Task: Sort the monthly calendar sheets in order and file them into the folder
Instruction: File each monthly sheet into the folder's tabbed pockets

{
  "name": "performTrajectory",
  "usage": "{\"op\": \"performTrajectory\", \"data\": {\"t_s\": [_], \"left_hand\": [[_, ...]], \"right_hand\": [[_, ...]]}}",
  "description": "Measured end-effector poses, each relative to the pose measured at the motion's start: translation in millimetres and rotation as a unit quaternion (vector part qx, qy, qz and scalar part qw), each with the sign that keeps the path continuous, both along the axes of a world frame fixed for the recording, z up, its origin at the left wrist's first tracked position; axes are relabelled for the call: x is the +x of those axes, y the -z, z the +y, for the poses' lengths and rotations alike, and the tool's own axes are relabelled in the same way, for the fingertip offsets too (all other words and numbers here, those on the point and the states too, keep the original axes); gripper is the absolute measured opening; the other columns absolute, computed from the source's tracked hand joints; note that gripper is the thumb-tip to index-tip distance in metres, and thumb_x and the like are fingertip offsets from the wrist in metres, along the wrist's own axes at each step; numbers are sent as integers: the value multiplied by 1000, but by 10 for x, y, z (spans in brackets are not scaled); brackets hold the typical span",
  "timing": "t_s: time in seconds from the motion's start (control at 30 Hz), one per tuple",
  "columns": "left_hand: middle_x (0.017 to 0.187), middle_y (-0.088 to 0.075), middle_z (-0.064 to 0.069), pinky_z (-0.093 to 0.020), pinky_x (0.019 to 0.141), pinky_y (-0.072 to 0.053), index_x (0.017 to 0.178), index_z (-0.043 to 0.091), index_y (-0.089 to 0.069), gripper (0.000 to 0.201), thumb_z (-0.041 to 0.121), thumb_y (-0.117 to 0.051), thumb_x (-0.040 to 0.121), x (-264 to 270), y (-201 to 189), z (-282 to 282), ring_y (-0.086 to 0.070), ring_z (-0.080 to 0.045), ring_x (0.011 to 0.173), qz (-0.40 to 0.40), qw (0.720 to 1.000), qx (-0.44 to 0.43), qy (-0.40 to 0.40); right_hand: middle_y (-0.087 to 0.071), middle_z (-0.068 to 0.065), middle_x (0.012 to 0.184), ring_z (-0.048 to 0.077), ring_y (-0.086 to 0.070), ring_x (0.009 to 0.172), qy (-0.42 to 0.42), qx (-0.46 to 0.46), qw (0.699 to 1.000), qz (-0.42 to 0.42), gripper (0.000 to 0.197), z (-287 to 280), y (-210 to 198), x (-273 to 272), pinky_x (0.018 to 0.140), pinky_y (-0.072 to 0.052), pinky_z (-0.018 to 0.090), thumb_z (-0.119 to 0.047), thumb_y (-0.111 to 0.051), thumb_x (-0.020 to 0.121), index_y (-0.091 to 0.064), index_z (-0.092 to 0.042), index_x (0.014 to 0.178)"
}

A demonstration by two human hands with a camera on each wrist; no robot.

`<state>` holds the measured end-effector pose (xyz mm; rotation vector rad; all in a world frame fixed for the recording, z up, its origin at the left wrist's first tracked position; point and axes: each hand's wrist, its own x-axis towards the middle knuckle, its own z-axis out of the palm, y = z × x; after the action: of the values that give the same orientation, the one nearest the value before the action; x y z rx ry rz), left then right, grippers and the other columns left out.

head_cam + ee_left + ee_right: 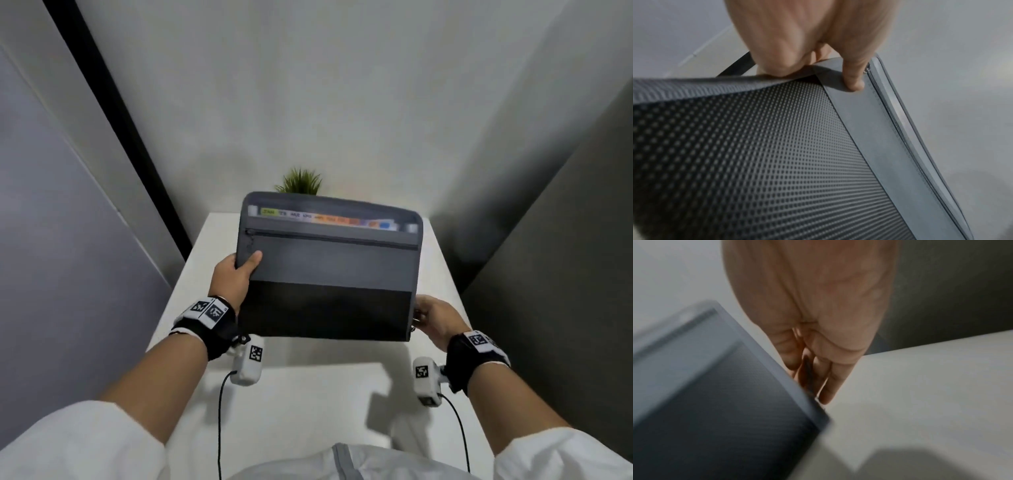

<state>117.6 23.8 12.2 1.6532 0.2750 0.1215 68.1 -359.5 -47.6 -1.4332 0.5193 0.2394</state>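
Observation:
I hold a grey fabric folder point(329, 274) tilted up above the white table point(308, 394). Coloured month tabs point(322, 217) of the calendar sheets show along its open top, blurred. My left hand point(236, 274) grips the folder's left edge, thumb on the front. In the left wrist view the left hand point(807, 40) has its thumb pressed on the grey band above the folder's point(777, 162) black mesh panel. My right hand point(435, 318) is at the lower right corner. The blurred right wrist view shows the right hand point(818, 313) pinching a small dark zipper pull beside the folder point(715, 402).
A small green plant point(301, 181) stands at the table's far edge behind the folder. Grey panels point(565, 240) close in on both sides and a pale wall rises behind. Cables hang from my wrist cameras over the near part of the table.

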Motion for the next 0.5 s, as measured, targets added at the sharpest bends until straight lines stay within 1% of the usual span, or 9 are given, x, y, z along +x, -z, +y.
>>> {"op": "performTrajectory", "data": {"t_s": [0.07, 0.13, 0.17, 0.2, 0.23, 0.27, 0.33, 0.4, 0.5], "left_hand": [[103, -71, -4, -38, 91, -51, 101, 13, -67, 22, 32, -66, 90, -14, 304, -29, -66, -23, 97, 43, 997, 66, -6], [108, -68, -13, -35, 86, -48, 103, 6, -62, 25, 30, -61, 94, -38, 597, -64, -63, -26, 96, 87, 988, 128, 4], [110, -66, -16, -34, 85, -46, 106, 4, -60, 26, 28, -57, 96, -50, 727, -78, -61, -28, 97, 111, 982, 153, 15], [113, -64, -18, -34, 86, -44, 109, 2, -59, 29, 28, -53, 98, -66, 837, -95, -60, -31, 101, 143, 974, 175, 29], [116, -63, -20, -35, 88, -43, 114, -1, -58, 33, 27, -49, 100, -74, 948, -108, -59, -34, 106, 173, 964, 196, 43], [120, -61, -22, -37, 90, -42, 117, -3, -57, 36, 27, -45, 101, -78, 1037, -122, -57, -36, 110, 202, 954, 215, 56], [125, -58, -25, -37, 93, -40, 122, -7, -54, 39, 25, -42, 103, -79, 1174, -148, -54, -39, 116, 241, 936, 246, 71], [129, -55, -26, -38, 96, -38, 125, -8, -51, 40, 24, -41, 103, -63, 1287, -157, -52, -40, 119, 268, 924, 262, 81], [134, -51, -28, -41, 101, -39, 130, -8, -48, 41, 23, -43, 102, -56, 1420, -174, -49, -41, 122, 306, 901, 290, 101]], "right_hand": [[-66, 13, 85, 24, -61, 75, 8, 23, 999, 43, 32, 43, 76, -30, 70, -48, 34, -29, -45, 94, -70, -10, 100], [-67, 9, 96, 28, -62, 91, -6, -33, 996, 81, 43, 73, 254, -40, 77, -50, 39, -48, -34, 98, -65, -19, 104], [-66, 10, 102, 30, -61, 97, -12, -78, 993, 88, 43, 94, 360, -48, 82, -51, 44, -50, -34, 98, -63, -18, 104], [-65, 13, 105, 33, -60, 101, -12, -128, 987, 94, 42, 120, 444, -60, 87, -50, 48, -46, -37, 98, -61, -13, 103], [-64, 18, 107, 37, -60, 102, -8, -170, 981, 95, 39, 130, 547, -61, 91, -49, 51, -41, -42, 98, -61, -6, 102], [-64, 22, 107, 38, -60, 101, -7, -202, 974, 101, 37, 131, 623, -64, 93, -48, 50, -36, -47, 97, -61, -2, 99], [-65, 23, 103, 34, -61, 95, -19, -243, 962, 125, 34, 125, 733, -79, 91, -48, 43, -31, -51, 96, -62, 1, 94], [-65, 20, 100, 29, -59, 90, -39, -277, 949, 146, 33, 103, 845, -79, 86, -45, 36, -31, -51, 96, -63, -1, 90], [-65, 18, 100, 31, -60, 96, -58, -308, 935, 167, 36, 74, 930, -61, 84, -41, 32, -34, -52, 96, -64, 0, 93]]}}
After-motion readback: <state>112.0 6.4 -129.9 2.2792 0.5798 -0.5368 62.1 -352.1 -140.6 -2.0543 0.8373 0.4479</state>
